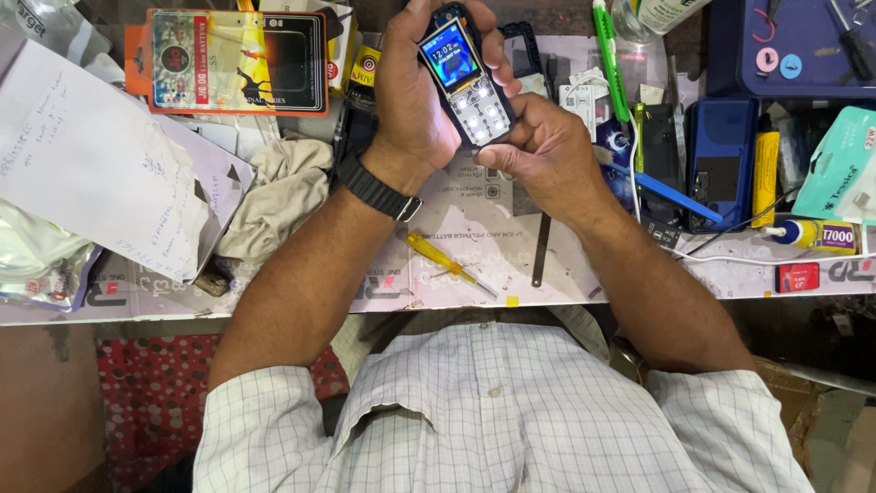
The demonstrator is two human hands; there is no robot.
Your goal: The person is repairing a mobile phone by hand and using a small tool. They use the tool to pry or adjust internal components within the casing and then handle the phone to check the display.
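Observation:
A small dark keypad phone (464, 78) with a lit blue screen and glowing keys is held above the workbench. My left hand (415, 87), with a black watch on its wrist, wraps around the phone's left side and top. My right hand (538, 146) grips the phone's lower end, thumb near the keypad. A yellow-handled screwdriver (444, 260) lies on the bench below my hands, with a thin black tool (541, 251) beside it.
Papers (91, 164) and a crumpled cloth (278, 196) lie at left. An orange battery package (237, 62) sits at back left. At right are a blue case (721, 160), a glue tube (817, 235), a green pen (610, 59) and white cable (757, 258).

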